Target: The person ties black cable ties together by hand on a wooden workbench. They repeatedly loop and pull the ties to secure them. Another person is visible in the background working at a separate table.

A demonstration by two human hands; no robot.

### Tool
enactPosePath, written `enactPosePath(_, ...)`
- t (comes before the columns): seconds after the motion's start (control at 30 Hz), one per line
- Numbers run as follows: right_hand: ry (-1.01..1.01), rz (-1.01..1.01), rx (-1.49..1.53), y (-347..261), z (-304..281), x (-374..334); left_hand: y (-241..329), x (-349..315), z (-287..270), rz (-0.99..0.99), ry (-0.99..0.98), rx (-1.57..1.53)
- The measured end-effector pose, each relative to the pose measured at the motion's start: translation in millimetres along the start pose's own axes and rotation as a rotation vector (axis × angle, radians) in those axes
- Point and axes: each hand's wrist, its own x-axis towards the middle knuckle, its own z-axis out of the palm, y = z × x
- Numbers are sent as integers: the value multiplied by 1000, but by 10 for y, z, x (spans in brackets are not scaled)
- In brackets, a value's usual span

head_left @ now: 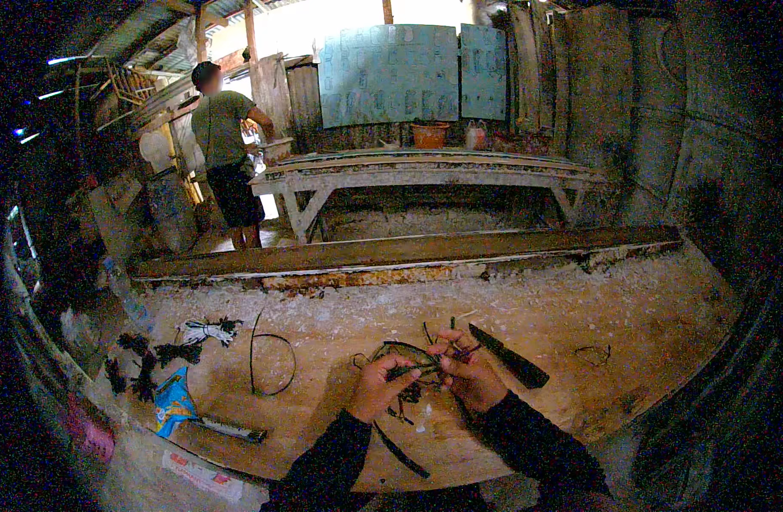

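Over the near middle of the wooden table, my left hand [381, 388] pinches a thin dark cord or strip [400, 346], which curves up and across to the other hand. My right hand [475, 382] has its fingertips closed on the same dark strip, close to the left fingertips. Short dark pieces stick out around the fingers, and a small dark tangle [408, 395] shows beneath them. Just right of my right hand lies a long, tapered, dark flat piece [511, 357], perhaps a blade. A separate dark strip [400, 450] rests below my left hand.
A looped dark strip [272, 365], black bundles [142, 367], a white bundle [209, 331], a blue packet [176, 404] and a slim pale-and-dark tool [231, 429] lie left. A raised board [408, 252] borders the table's far side. Beyond stand a bench [425, 177] and a person [225, 128].
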Motion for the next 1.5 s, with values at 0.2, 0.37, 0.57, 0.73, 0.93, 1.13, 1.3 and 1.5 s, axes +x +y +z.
enactPosePath(0.2,50,-1,-188,98,83,-1,-30,-12,35,-82,-46,-80)
enactPosePath(0.37,127,-21,-81,120,-76,30,-80,-22,3,-234,-30,-225)
enactPosePath(0.57,27,-77,0,7,-82,45,-220,36,-76,-336,150,-154)
enactPosePath(0.73,-7,-122,-11,24,30,3,-114,50,-81,-430,311,-327)
enactPosePath(0.93,-112,-131,-52,122,-120,59,42,40,-117,-443,300,-299)
enactPosePath(1.13,24,-176,-381,121,-144,50,165,36,-127,-476,237,-365)
enactPosePath(1.3,105,-311,-731,118,-50,78,188,22,-58,-407,70,-496)
enactPosePath(1.5,205,-545,-986,183,-164,137,-100,-21,-12,-156,-277,30)
